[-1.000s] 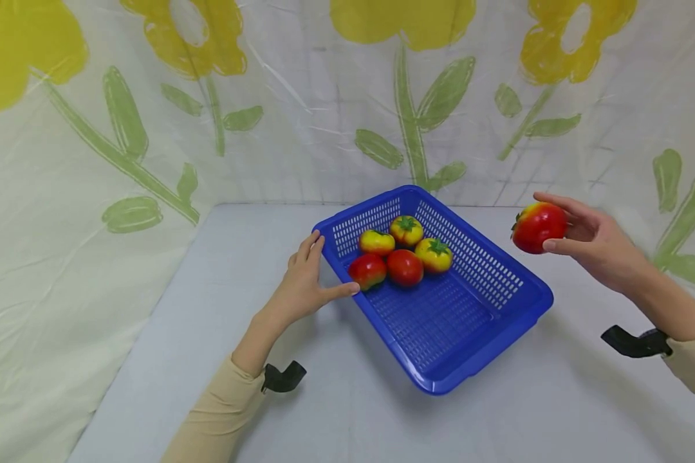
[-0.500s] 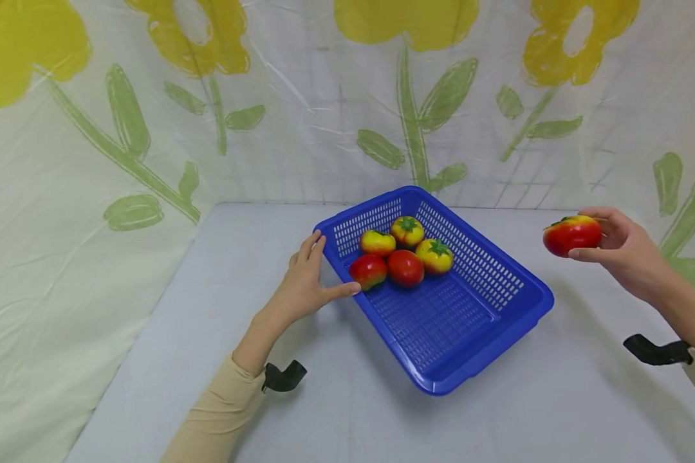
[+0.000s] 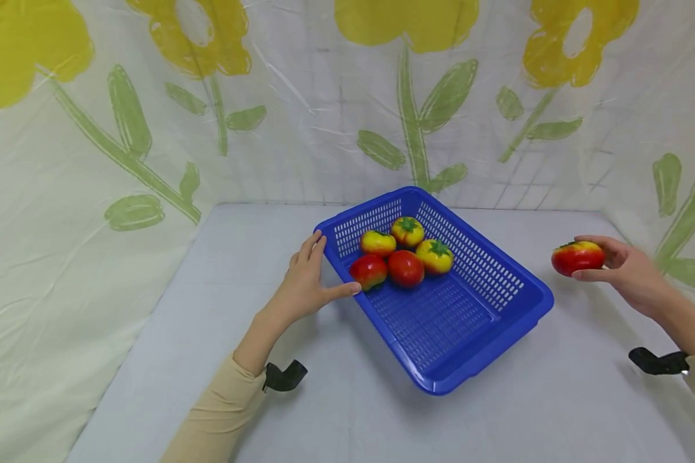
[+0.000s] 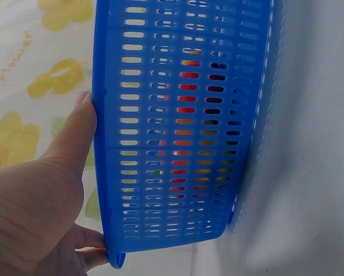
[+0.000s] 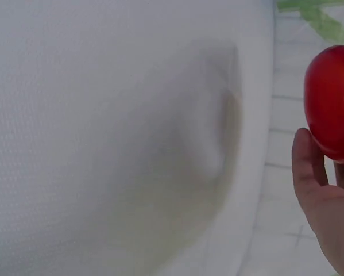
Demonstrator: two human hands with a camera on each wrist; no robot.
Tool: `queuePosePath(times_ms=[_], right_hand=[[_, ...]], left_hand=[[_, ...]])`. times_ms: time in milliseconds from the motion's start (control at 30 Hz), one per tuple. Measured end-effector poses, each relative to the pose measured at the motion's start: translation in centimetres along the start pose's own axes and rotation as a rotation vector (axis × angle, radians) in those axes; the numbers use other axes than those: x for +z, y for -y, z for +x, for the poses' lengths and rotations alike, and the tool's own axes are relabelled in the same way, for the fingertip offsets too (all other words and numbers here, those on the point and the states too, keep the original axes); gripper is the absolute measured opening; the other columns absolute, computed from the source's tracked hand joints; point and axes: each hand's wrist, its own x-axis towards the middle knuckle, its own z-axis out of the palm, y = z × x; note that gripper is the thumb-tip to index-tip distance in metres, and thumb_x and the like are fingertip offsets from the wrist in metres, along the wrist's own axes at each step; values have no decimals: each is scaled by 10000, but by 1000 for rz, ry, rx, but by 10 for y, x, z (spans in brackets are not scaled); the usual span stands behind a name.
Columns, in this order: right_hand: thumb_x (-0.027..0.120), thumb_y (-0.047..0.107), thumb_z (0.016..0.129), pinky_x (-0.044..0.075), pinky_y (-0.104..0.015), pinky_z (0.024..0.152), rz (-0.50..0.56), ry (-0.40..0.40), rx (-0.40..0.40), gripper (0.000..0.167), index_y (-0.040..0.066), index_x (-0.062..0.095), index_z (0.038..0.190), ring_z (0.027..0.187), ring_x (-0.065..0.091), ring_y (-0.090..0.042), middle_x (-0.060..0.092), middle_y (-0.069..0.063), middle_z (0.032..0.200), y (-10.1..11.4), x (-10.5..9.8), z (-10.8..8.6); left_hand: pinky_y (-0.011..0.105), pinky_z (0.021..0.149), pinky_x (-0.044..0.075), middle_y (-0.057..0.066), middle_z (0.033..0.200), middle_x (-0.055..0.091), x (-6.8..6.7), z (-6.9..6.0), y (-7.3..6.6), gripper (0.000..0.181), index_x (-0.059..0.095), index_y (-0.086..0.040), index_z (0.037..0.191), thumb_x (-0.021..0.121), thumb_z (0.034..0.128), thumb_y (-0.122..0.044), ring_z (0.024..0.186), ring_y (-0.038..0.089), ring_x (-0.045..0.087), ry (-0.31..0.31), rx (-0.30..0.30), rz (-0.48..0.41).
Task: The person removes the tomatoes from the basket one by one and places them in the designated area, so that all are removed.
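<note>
In the head view, my right hand [image 3: 637,273] pinches a red and yellow tomato [image 3: 576,258] between thumb and fingers. It is held above the table, to the right of a blue plastic basket [image 3: 515,326]. The right wrist view shows the red underside of this tomato [image 5: 332,103], partly cut off by the frame edge. My left hand [image 3: 301,286] rests at the basket's left corner, fingers and thumb extended against the rim. Several tomatoes [image 3: 405,268] lie together in the basket's left half. From the left wrist, they show only through the slotted basket wall [image 4: 177,132].
A pale cloth covers the table [image 3: 208,308]. Behind it hangs a white curtain [image 3: 301,128] printed with yellow flowers. Black wrist mounts [image 3: 285,375] are strapped at both sleeves.
My right hand has carried the tomato rightward, away from the basket, and lowered it toward the table. The tomato has also tilted. The left hand and basket stay in place.
</note>
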Motion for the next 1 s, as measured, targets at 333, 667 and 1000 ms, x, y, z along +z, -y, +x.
queuePosePath(times_ms=[333,667,1000], right_hand=[[712,11,891,492,-149,800,-5,54,13,632,46,411,1446,1074,506,57,523,180,1232,-15,8,2],[689,146,941,475,-129,786,-95,83,48,584,62,410,1447,1053,455,131,475,202,1229,-28,6,-1],[621,262,989,501,-188,782,-153,98,59,527,76,448,1451,1035,518,69,524,230,1196,-23,-2,-6]], left_hand=[[612,1070,275,111,1629,56,-1,0,-1,1175,142,-37,1575,705,766,-675,1424,419,159,2,-14,9],[616,1084,244,112,1628,66,1,1,-1,1178,148,-42,1576,710,760,-678,1420,424,169,-2,-12,13],[613,1084,247,112,1627,66,1,0,-1,1172,148,-41,1576,713,764,-669,1416,430,174,-3,-9,11]])
